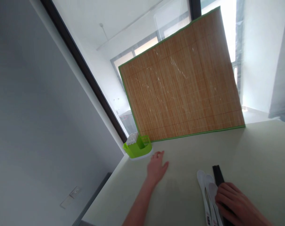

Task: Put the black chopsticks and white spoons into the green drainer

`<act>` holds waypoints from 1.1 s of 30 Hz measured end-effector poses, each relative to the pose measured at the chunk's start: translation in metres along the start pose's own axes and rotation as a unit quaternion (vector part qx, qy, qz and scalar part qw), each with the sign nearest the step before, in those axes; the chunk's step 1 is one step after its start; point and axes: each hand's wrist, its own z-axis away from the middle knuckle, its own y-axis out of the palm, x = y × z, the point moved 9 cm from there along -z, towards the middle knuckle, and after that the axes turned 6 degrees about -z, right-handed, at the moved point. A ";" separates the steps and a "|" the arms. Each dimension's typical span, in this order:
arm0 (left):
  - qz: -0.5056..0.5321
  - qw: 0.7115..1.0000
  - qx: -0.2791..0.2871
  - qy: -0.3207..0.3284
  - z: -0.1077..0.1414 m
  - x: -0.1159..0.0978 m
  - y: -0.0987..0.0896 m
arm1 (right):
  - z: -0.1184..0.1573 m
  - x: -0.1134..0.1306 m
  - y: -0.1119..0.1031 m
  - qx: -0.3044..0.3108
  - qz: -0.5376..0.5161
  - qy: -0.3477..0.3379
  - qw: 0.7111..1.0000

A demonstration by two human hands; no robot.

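Observation:
On the table's right side my right hand (230, 199) is closed over a bundle of black chopsticks (218, 174), whose far ends stick out past the fingers. Just left of it lie several white spoons (205, 188), side by side with their bowls pointing away from me. My left hand (156, 168) is stretched forward over the table with its fingers apart and nothing in it. Nearest to that hand is a green utensil holder (139, 152) with a white slotted part and a white base, standing at the far left corner.
A bamboo mat (182, 81) with a green border stands upright along the far edge of the pale table (180, 194), against glass. A grey wall (39, 110) with a socket (74, 191) rises on the left.

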 end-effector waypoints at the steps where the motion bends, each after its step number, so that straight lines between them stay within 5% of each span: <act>1: -0.033 0.999 -0.020 -0.032 -0.019 0.026 -0.012 | 0.000 -0.001 -0.002 -0.008 0.004 0.000 1.000; 7: -0.108 0.971 -0.048 -0.209 -0.100 0.152 -0.057 | 0.000 -0.012 -0.009 -0.040 0.025 0.021 0.999; 10: -0.102 0.959 -0.022 -0.265 -0.110 0.185 -0.049 | 0.000 -0.016 -0.011 -0.047 0.029 0.033 0.998; 14: -0.093 0.952 -0.002 -0.293 -0.111 0.202 -0.030 | -0.002 -0.017 -0.012 -0.054 0.038 0.045 0.997; 24: -0.109 0.948 -0.015 -0.299 -0.110 0.206 -0.029 | -0.004 -0.021 -0.009 -0.045 0.026 0.068 0.996; 28: -0.118 0.956 -0.026 -0.267 -0.109 0.178 -0.035 | -0.005 -0.021 -0.010 -0.045 0.023 0.071 0.996; 33: -0.120 0.972 -0.036 -0.201 -0.118 0.118 -0.040 | -0.006 -0.018 -0.012 -0.055 0.027 0.063 0.996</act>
